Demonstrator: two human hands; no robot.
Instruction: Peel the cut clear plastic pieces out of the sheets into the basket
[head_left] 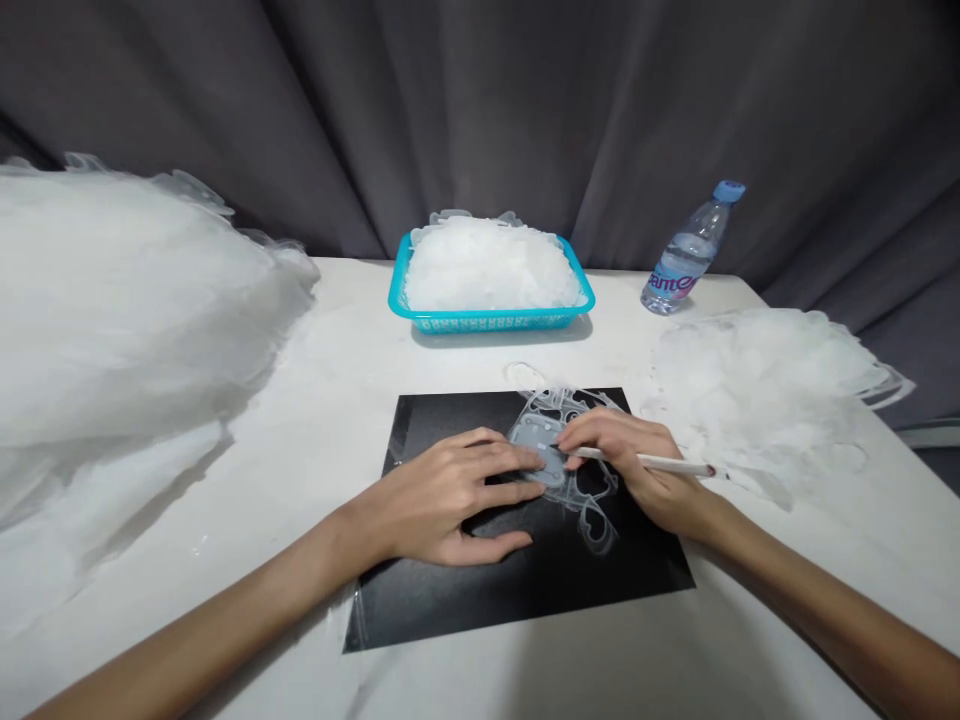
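Note:
My left hand lies palm down with its fingers spread, the fingertips on a translucent plastic piece with small holes. Thin, clear cut-out strips with curved outlines surround that piece on a black mat. In my right hand is a slim white pen-like tool, pinched between thumb and fingers. Its working tip is at the piece's right side, partly hidden by the fingers, so its exact kind cannot be made out.
A turquoise basket heaped with translucent pieces stands behind the mat. Large piles of thin, clear sheets lie left, with more scraps at right. A water bottle stands back right, before a dark grey curtain.

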